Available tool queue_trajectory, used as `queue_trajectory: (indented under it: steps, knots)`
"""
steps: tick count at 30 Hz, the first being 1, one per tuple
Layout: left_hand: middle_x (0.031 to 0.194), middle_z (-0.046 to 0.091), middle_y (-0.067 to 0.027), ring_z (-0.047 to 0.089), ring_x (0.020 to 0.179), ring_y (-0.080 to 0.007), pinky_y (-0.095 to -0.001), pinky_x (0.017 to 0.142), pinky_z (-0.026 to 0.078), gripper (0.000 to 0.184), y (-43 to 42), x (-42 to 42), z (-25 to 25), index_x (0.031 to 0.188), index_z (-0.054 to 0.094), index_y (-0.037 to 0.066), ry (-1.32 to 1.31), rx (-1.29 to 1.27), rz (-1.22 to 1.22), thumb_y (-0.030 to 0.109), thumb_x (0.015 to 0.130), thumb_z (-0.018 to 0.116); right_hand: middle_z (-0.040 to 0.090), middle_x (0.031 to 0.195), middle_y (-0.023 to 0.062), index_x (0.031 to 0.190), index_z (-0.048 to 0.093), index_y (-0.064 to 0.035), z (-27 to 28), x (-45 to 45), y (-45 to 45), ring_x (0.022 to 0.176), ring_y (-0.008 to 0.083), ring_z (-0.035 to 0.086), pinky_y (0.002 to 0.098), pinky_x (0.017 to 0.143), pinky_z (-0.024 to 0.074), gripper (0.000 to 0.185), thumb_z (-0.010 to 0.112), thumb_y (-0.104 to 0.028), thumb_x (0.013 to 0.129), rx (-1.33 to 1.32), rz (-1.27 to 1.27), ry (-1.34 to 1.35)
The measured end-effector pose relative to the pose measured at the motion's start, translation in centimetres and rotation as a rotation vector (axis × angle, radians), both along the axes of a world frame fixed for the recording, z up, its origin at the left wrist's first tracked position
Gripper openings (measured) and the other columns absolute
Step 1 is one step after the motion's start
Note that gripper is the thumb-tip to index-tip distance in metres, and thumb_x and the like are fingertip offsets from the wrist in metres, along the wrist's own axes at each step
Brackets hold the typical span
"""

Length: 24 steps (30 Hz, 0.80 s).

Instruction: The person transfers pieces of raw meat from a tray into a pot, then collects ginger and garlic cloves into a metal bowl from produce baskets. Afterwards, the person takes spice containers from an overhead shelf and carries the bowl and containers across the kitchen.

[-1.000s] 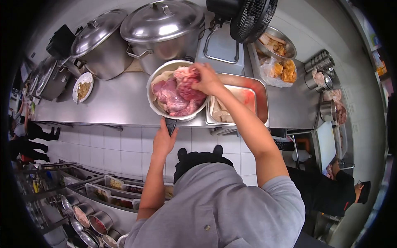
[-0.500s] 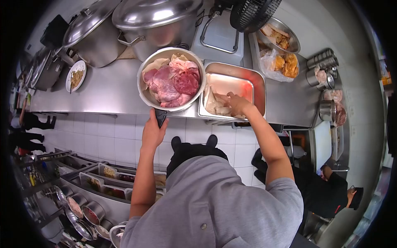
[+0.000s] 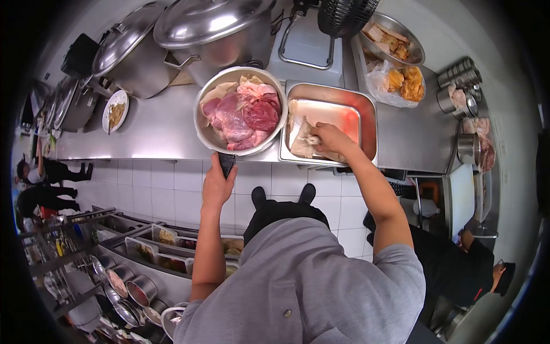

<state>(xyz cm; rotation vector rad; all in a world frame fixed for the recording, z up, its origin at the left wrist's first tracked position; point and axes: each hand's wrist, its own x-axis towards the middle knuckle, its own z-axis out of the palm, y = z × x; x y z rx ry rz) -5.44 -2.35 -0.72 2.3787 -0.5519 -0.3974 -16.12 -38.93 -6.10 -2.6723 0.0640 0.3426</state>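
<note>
My left hand [image 3: 218, 182] is closed round the black handle [image 3: 227, 164] of a round pot [image 3: 201, 133] at the counter's front edge. Raw red meat [image 3: 232, 117] fills the pot, with paler pieces at its back and left. Just right of the pot stands a rectangular steel tray [image 3: 371, 129] with reddish liquid on its bottom. Pale, whitish pieces [image 3: 302, 140] lie along the tray's left side. In the tray, my right hand [image 3: 332, 141] pinches one of these pale pieces between its fingers.
Two large lidded pots [image 3: 215, 54] and a white dish [image 3: 116, 110] stand on the left of the counter [image 3: 154, 135]. A fan [image 3: 346, 16], a steel bowl [image 3: 421, 54] and a bag of yellow food [image 3: 409, 86] are at the back right. A co-worker [image 3: 452, 264] is at the right.
My right hand has left the meat in the pot, moved into the tray and taken hold of a pale piece. My left hand has stayed on the handle. The view has shifted slightly.
</note>
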Motion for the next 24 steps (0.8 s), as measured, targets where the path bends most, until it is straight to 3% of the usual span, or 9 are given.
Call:
queue_trajectory:
  steps: [4, 8, 12, 16, 20, 23, 24]
  knots:
    - [0.091, 0.063, -0.0318, 0.06, 0.087, -0.0505, -0.054, 0.071, 0.046, 0.056, 0.1, 0.1, 0.0, 0.129, 0.034, 0.001, 0.003, -0.003, 0.02, 0.024, 0.088, 0.064, 0.061, 0.089, 0.0149, 0.091, 0.063, -0.0011, 2.8, -0.5, -1.4, 0.086, 0.0332, 0.062, 0.0418, 0.076, 0.0497, 0.029, 0.071, -0.01, 0.065, 0.046, -0.042, -0.167]
    - [0.09, 0.063, -0.0315, 0.06, 0.087, -0.0508, -0.0536, 0.072, 0.047, 0.055, 0.5, 0.4, -0.4, 0.128, 0.035, 0.001, 0.02, -0.038, 0.0, 0.025, 0.088, 0.065, 0.061, 0.087, 0.0155, 0.095, 0.064, -0.0015, 5.6, -1.4, -2.0, 0.084, 0.0338, 0.062, 0.0398, 0.076, 0.0489, 0.033, 0.073, -0.005, 0.063, 0.123, -0.235, -0.172]
    - [0.087, 0.063, -0.0311, 0.06, 0.086, -0.0513, -0.0535, 0.071, 0.046, 0.054, 1.0, 0.6, -1.1, 0.126, 0.036, 0.002, -0.008, -0.093, -0.019, 0.025, 0.087, 0.066, 0.061, 0.088, 0.0167, 0.094, 0.062, 0.0012, 9.1, -1.7, -1.4, 0.081, 0.0335, 0.062, 0.0387, 0.073, 0.049, 0.032, 0.073, -0.001, 0.064, 0.021, -0.255, -0.266]
    - [0.087, 0.063, -0.0311, 0.06, 0.085, -0.0516, -0.0538, 0.072, 0.046, 0.053, 1.1, 0.8, -1.0, 0.125, 0.035, 0.003, 0.009, -0.088, -0.011, 0.024, 0.087, 0.066, 0.057, 0.082, 0.0152, 0.091, 0.06, 0.0001, 16.3, -0.1, 0.8, 0.074, 0.0315, 0.059, 0.0376, 0.067, 0.0467, 0.03, 0.071, 0.001, 0.064, 0.002, -0.298, -0.365]
    - [0.089, 0.062, -0.0322, 0.06, 0.085, -0.051, -0.0553, 0.073, 0.046, 0.053, 1.1, 0.9, -0.7, 0.124, 0.034, 0.001, 0.063, -0.045, -0.024, 0.025, 0.088, 0.064, 0.057, 0.081, 0.0122, 0.092, 0.06, -0.0012, 22.7, 2.9, 4.2, 0.07, 0.0252, 0.056, 0.0334, 0.067, 0.0476, 0.028, 0.072, -0.004, 0.067, -0.046, -0.226, -0.488]
    - [0.09, 0.062, -0.0323, 0.06, 0.086, -0.0511, -0.0556, 0.074, 0.046, 0.052, 1.1, 0.9, -0.5, 0.123, 0.034, 0.001, 0.058, -0.032, -0.034, 0.025, 0.088, 0.064, 0.057, 0.079, 0.0105, 0.092, 0.06, -0.0014, 23.5, 6.2, 6.3, 0.07, 0.021, 0.056, 0.032, 0.066, 0.0473, 0.027, 0.072, -0.007, 0.068, 0.052, -0.109, -0.557]
    - [0.091, 0.062, -0.0325, 0.06, 0.086, -0.0512, -0.0556, 0.074, 0.046, 0.052, 1.1, 0.9, -0.3, 0.123, 0.034, 0.001, 0.055, -0.023, -0.032, 0.025, 0.088, 0.064, 0.059, 0.082, 0.0124, 0.093, 0.06, -0.0016, 23.3, 7.5, 7.4, 0.072, 0.0248, 0.059, 0.0343, 0.067, 0.0481, 0.029, 0.072, -0.008, 0.067, 0.107, -0.093, -0.528]
